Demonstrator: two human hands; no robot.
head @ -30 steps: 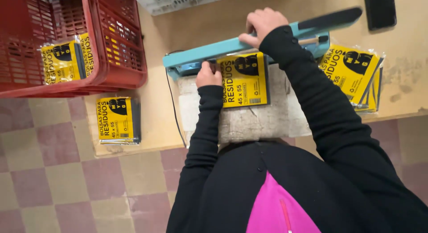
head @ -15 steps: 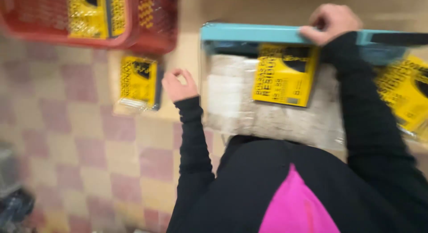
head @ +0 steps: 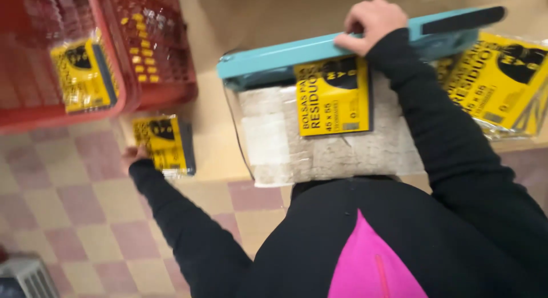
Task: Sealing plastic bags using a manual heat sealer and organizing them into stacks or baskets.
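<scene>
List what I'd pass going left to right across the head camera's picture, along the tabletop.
Red basket → yellow packet by the left hand → yellow packet under the teal sealer bar → right hand → stack of yellow packets.

A red basket (head: 160, 70) sits at the table's (head: 217, 155) left end, with another red basket (head: 34, 112) beside it holding a yellow packet (head: 80, 75). Yellow packets (head: 502, 81) lie stacked at the right edge. Below is a checked floor (head: 74, 218).
</scene>
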